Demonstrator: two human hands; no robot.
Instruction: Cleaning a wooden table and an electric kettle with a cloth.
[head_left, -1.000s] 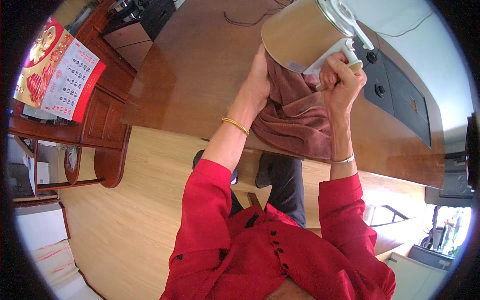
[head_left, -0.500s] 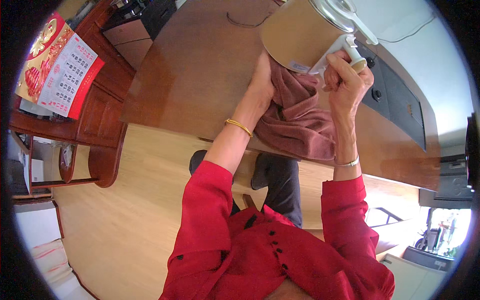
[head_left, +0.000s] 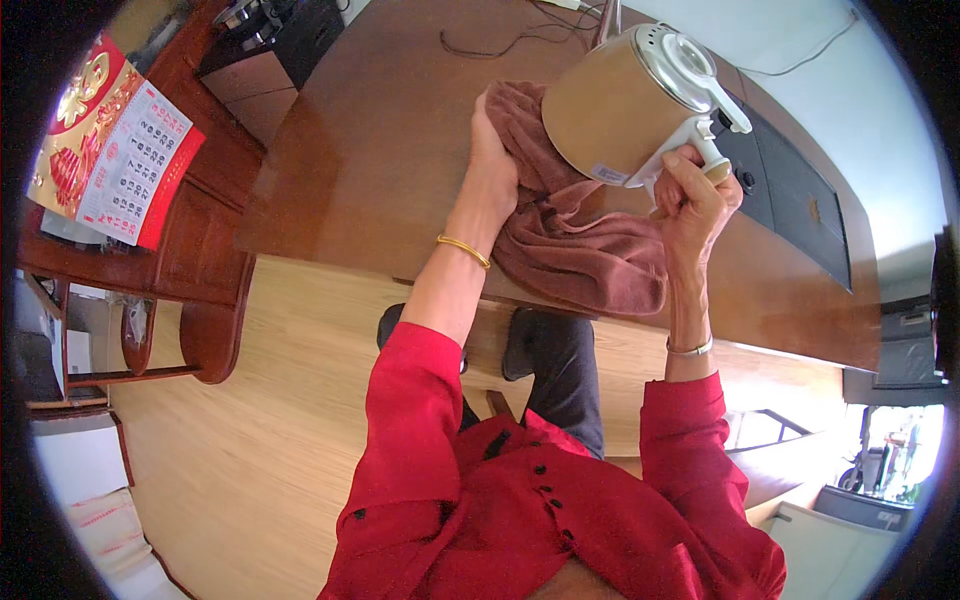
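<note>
A tan electric kettle [head_left: 605,115] with a white handle and a silver-rimmed lid [head_left: 682,65] is tilted above the table. My right hand [head_left: 692,195] is closed around its handle. At the kettle's left side, my left hand [head_left: 492,150] grips a brown cloth [head_left: 585,250]; its fingers are mostly hidden behind the fabric. The upper part of the cloth lies against the kettle's body, while the rest falls in folds to the table's near edge.
The brown wooden table [head_left: 370,150] carries a dark cable [head_left: 490,50] at the back and a black cooktop [head_left: 800,190] at the right. A red-and-gold calendar [head_left: 120,150] and a dark wooden cabinet [head_left: 205,225] stand to the left.
The kettle has come lower and closer to me, showing more of its lid. My left hand has shifted left, drawing the cloth up beside the kettle. My right hand keeps the handle.
</note>
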